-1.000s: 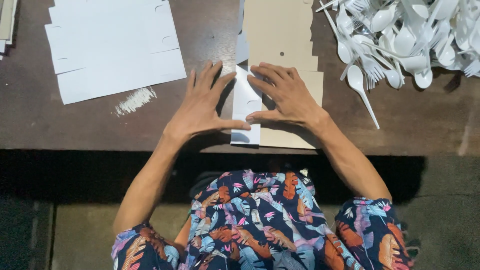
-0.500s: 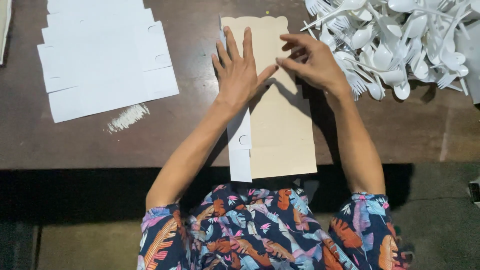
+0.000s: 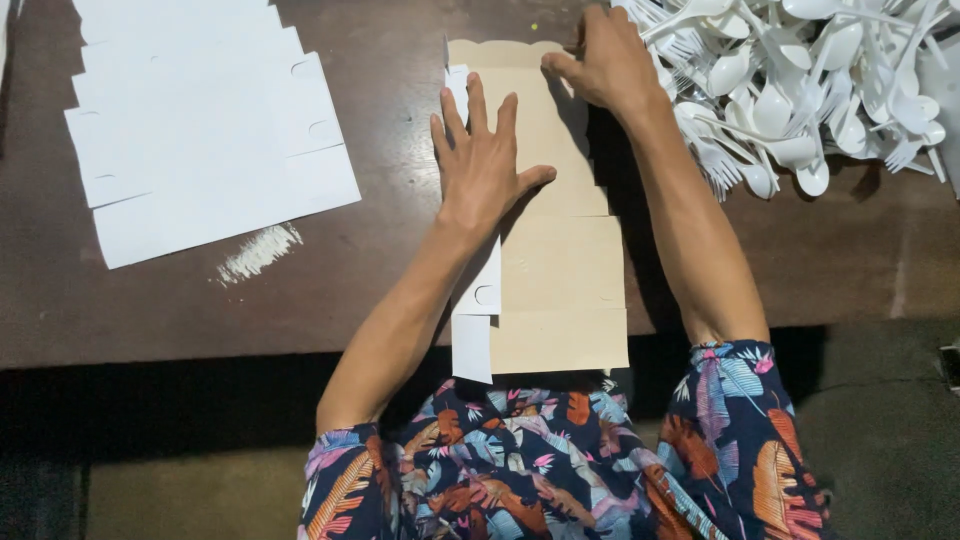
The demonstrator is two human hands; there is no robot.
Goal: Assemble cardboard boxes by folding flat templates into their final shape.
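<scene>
A long flat brown cardboard box blank (image 3: 560,270) with white side flaps lies lengthwise on the dark wooden table (image 3: 400,270), its near end hanging over the table's front edge. My left hand (image 3: 483,160) lies flat on the blank's upper left part, fingers spread. At the blank's far right corner my right hand (image 3: 603,62) presses down with bent fingers. It sits right beside the pile of white plastic spoons and forks (image 3: 800,80).
A fanned stack of flat white box blanks (image 3: 200,140) lies at the left of the table. A white powdery smear (image 3: 258,252) marks the wood near it. My patterned shirt (image 3: 560,460) fills the bottom of the view.
Both hands have slid from the blank's near end to its far end. The blank now lies flat and stretched out along the table.
</scene>
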